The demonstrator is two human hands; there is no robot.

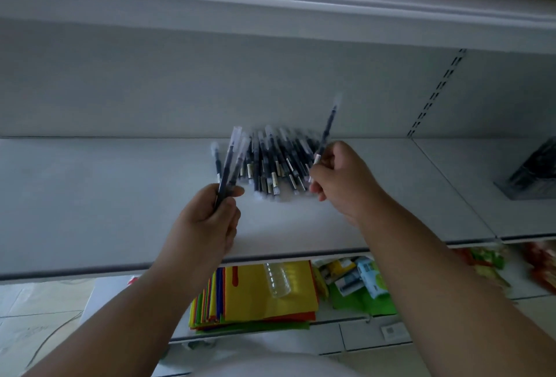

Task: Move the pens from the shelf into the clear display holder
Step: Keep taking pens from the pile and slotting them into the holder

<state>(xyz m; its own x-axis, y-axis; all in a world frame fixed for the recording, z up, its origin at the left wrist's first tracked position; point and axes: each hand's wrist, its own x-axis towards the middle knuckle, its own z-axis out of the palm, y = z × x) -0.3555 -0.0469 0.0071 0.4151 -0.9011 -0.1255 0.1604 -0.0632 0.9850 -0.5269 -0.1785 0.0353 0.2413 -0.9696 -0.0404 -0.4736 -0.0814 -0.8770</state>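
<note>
On shelf: one pen pile, blurred, uncountable.
Left hand: gripped two pens.
Right hand: pinched one pen.

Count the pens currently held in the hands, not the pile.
3, as far as the blur allows: two pens gripped together in the left hand, one pen pinched in the right hand. Another may hide behind the fingers.
</note>
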